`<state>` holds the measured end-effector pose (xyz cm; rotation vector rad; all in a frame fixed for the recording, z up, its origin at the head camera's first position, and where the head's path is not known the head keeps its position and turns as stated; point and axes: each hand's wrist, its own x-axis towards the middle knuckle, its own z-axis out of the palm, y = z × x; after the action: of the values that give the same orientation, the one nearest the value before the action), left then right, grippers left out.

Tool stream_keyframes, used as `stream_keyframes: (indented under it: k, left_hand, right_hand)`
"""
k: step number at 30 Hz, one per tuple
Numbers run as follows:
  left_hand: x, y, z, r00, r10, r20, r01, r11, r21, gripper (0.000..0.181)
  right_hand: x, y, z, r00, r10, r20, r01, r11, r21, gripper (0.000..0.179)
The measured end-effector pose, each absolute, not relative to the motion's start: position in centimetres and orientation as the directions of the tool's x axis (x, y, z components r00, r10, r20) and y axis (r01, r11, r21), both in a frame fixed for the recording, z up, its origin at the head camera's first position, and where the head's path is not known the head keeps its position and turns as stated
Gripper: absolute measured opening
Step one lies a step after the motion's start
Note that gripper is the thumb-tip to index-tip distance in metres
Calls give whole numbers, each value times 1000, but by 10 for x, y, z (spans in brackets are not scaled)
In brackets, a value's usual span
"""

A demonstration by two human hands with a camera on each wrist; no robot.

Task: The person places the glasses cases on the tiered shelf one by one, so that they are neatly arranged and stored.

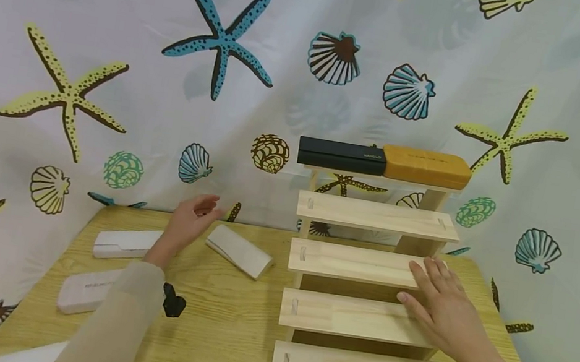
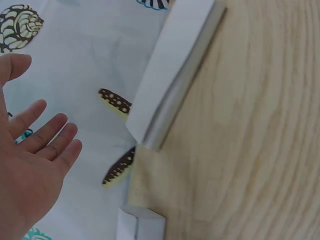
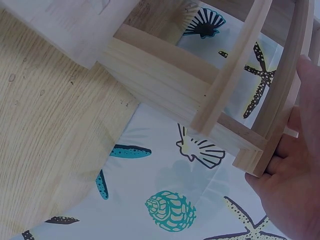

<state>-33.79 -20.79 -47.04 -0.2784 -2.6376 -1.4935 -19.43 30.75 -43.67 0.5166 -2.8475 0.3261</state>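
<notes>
My left hand (image 1: 187,227) hangs over the back of the table with relaxed fingers and holds nothing. In the left wrist view its palm (image 2: 32,177) shows, apart from the nearest white glasses case (image 1: 239,251), which lies slantwise. To the right stands a tiered wooden rack (image 1: 370,265). My right hand (image 1: 442,307) holds its middle shelf near the right end, fingers over the top and thumb below the front edge. In the right wrist view the fingers (image 3: 285,147) meet a shelf's end, their tips partly hidden. A black glasses case (image 1: 341,156) and an orange glasses case (image 1: 427,167) lie side by side on the top shelf.
More pale cases lie along the table's left side: one at the back (image 1: 125,243), one in the middle (image 1: 87,290), and one partly hidden by the sleeve in front (image 1: 30,354). Behind the table (image 1: 216,333) hangs a curtain (image 1: 273,103) printed with starfish and shells.
</notes>
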Motion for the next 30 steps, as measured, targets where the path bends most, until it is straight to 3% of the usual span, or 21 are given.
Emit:
stream_keyframes:
  k: [15,30]
  left_hand:
    - [-343,-209,-529,-999,50,-9,17,500,866,66]
    - [-355,-210,-547,-996,65,66,92,639,764,72]
  right_hand:
    - [-192,309,-441,-912,-318,260,-371,910,-186,69]
    - [-196,309,-439,-899,-327,291,-385,907,-170,68]
